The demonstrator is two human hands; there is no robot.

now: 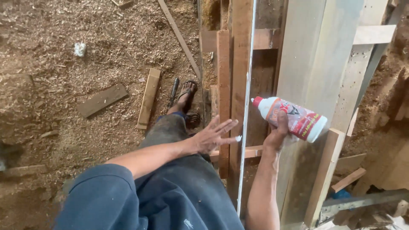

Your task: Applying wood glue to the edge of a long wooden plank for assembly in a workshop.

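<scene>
R hand is gripping the glue bottle at 3 o'clock. L hand is spreading fingers wide, holding nothing, fingertip smearing the white glue line on the plank edge. Glue may be dripping, 'cause the bottle's tipping sideways.

The left hand is stretched out flat, palm down, fingers spread wide and pointing to the right, with a white smear on the tip of one of them. Its bare forearm runs back to the near left into a rolled blue sleeve. The right hand is raised on the right, forearm coming up from the near edge, wrist bent, fingers curled shut around a glue bottle held tilted, its red nozzle pointing left.
</scene>
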